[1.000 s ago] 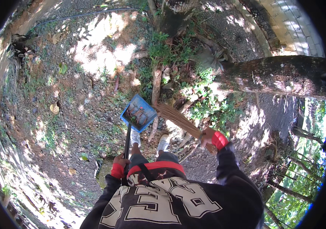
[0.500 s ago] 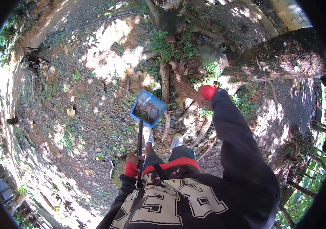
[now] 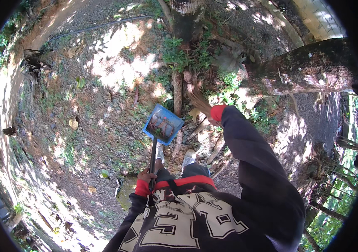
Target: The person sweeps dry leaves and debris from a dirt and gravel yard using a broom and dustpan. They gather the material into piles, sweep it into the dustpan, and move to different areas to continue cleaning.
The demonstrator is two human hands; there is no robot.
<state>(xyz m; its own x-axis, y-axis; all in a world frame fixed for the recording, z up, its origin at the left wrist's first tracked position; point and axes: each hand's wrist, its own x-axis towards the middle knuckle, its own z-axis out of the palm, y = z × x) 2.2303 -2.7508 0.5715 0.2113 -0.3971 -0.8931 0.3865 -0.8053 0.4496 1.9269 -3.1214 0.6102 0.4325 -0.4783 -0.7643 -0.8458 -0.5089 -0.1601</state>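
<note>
My left hand (image 3: 146,175) is closed round the black handle (image 3: 153,157) of a long-handled blue dustpan (image 3: 147,126). The pan rests ahead of my feet, tilted a little, with dry leaves and other litter in it. Out to the right, my right hand (image 3: 215,122) grips a stick broom (image 3: 199,99), a bundle of thin brown twigs. Its twigs point away from me, to the right of a slim trunk or root (image 3: 177,92). The red cuff hides part of this hand, and the broom's far end is blurred among the plants.
A thick mossy trunk (image 3: 309,67) lies across the right side. Green plants (image 3: 177,52) grow round the tree base (image 3: 187,25) ahead. Roots (image 3: 216,149) cross the gravel near my shoes (image 3: 190,156). A yellow leaf (image 3: 73,123) lies on the left.
My right hand has swung left and slightly nearer with the stick broom. My left hand keeps hold of the dustpan handle, and the pan has hardly moved. The whole view has shifted a little.
</note>
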